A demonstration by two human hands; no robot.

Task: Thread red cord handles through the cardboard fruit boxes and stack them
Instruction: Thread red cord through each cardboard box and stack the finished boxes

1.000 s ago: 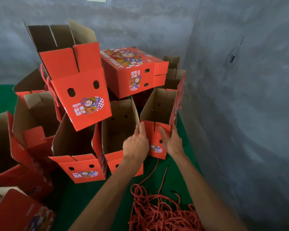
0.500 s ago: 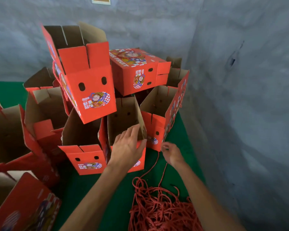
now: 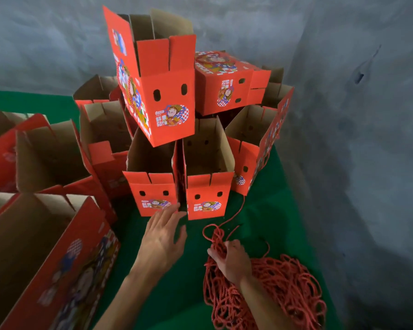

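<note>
Red cardboard fruit boxes stand piled in the corner, open tops up. Two front boxes sit side by side on the green cloth: the left one [image 3: 153, 196] and the right one [image 3: 208, 198]. A tall box [image 3: 162, 96] rests tilted on top of them, and a closed box [image 3: 224, 84] lies behind it. My left hand [image 3: 163, 236] is spread open, its fingertips at the lower corner of the left front box. My right hand [image 3: 231, 260] grips strands from the heap of red cords [image 3: 279, 289] on the cloth.
More open boxes lie at the left [image 3: 45, 153], and one large box [image 3: 45, 258] fills the near left. A grey concrete wall [image 3: 355, 163] closes off the back and right side. The green cloth [image 3: 267, 210] covers the floor between boxes and wall.
My right hand dropped from the right box down onto the cord heap and took hold of strands. My left hand left the middle box's rim and moved down to the boxes' base.
</note>
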